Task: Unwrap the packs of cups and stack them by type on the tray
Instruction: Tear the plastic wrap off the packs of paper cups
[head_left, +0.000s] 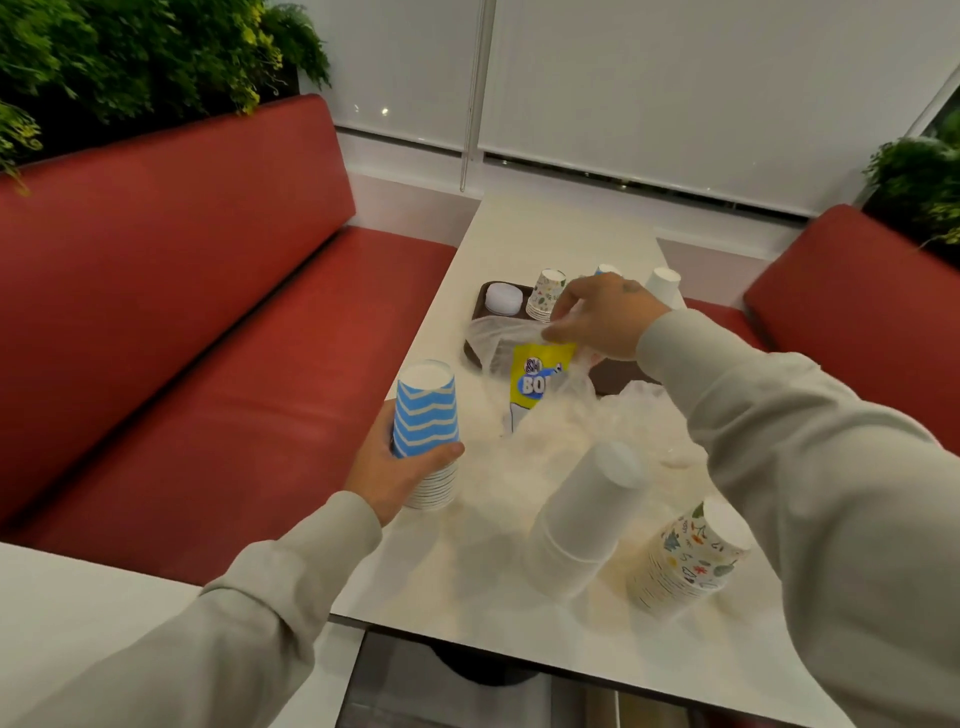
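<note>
Left hand grips blue stack; right hand pinches wrapper — tray half-hidden.

- Left sleeve: long, pale grey-beige soft fabric, loose folds, plain cuff; left of the table.
- Right sleeve: same fabric and cuff; over the table.
- Left hand: bare.
- Right hand: bare; small dark mark on its back.

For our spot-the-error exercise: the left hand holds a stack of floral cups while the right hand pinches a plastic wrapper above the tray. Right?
One error: in the head view the left hand grips a stack of blue zigzag cups, not floral ones. The right hand does pinch the plastic wrapper above the tray.
</note>
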